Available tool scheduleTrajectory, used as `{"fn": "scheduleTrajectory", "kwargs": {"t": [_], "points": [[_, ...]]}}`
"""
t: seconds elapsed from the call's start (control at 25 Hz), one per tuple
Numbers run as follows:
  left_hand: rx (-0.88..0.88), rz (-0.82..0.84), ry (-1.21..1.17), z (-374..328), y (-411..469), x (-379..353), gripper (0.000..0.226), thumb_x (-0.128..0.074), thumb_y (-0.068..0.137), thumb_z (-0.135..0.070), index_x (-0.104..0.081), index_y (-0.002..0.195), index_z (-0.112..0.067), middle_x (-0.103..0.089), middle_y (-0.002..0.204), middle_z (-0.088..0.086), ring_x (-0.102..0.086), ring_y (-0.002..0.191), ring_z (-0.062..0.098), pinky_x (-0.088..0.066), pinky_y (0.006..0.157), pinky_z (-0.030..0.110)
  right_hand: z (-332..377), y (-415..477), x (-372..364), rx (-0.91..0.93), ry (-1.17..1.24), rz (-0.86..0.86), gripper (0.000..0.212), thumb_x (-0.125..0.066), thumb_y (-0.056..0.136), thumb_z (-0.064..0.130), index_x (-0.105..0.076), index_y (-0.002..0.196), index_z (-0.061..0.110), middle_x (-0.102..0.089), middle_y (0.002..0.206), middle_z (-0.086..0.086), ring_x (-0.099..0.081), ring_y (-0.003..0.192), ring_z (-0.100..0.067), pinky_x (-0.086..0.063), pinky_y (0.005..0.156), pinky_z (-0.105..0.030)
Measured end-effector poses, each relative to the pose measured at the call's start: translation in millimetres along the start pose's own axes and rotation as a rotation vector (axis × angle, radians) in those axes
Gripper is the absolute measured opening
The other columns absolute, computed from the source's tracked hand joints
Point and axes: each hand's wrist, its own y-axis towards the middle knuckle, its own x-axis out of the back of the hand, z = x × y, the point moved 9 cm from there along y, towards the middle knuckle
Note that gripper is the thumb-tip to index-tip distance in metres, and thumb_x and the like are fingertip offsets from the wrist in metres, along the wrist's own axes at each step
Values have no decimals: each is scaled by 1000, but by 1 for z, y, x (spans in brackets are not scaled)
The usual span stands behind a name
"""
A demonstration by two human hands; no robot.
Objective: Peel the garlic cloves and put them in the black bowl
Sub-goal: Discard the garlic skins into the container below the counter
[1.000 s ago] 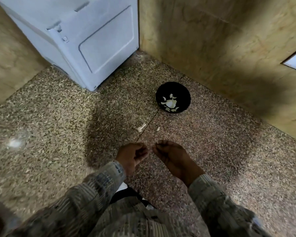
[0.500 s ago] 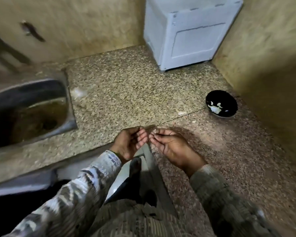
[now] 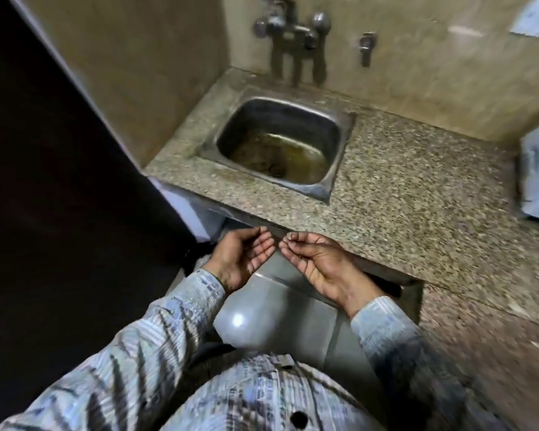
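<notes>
We are now facing the stained rectangular steel sink (image 3: 325, 191) set in the speckled granite counter (image 3: 417, 188); the round black bowl has slid out of frame rightward. At the counter's front edge, our left hand (image 3: 243, 256) is lying palm-up, fingers loosely curled, empty. Our right hand (image 3: 318, 262) is curling beside it; we cannot tell whether it is pinching anything.

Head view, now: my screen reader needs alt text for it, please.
A person's left hand and right hand, palms up with fingers loosely curled, nearly touch fingertips before a speckled counter. Behind, a steel sink holds murky water under a wall tap.
</notes>
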Motion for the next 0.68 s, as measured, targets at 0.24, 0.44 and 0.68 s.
{"fn": "scheduleTrajectory", "kwargs": {"t": [0.24, 0.44, 0.68], "points": [[-53, -161, -105, -99, -5, 134, 16, -56, 99, -13, -70, 101, -5, -74, 87, 7, -71, 87, 19, -59, 88, 34, -82, 103, -126, -178, -220, 95, 19, -53, 93, -19, -66, 96, -5, -72, 89, -18, -76, 87, -23, -63, 78, -28], [7, -329, -153, -132, 74, 256, 17, -56, 99, -15, -72, 98, -7, -73, 89, 6, -71, 85, 17, -59, 90, 33, -168, 220, -162, -315, -362, 136, 22, -67, 82, -10, -63, 104, -9, -70, 92, -24, -74, 90, -31, -63, 81, -33], [-21, -515, -160, -97, 282, 401, 19, -54, 100, -16, -73, 100, -11, -72, 94, -1, -67, 88, 11, -53, 85, 25, -321, 431, -69, -445, -603, -78, 22, -47, 99, -11, -65, 91, -1, -66, 96, -23, -69, 91, -29, -62, 85, -34]]}}
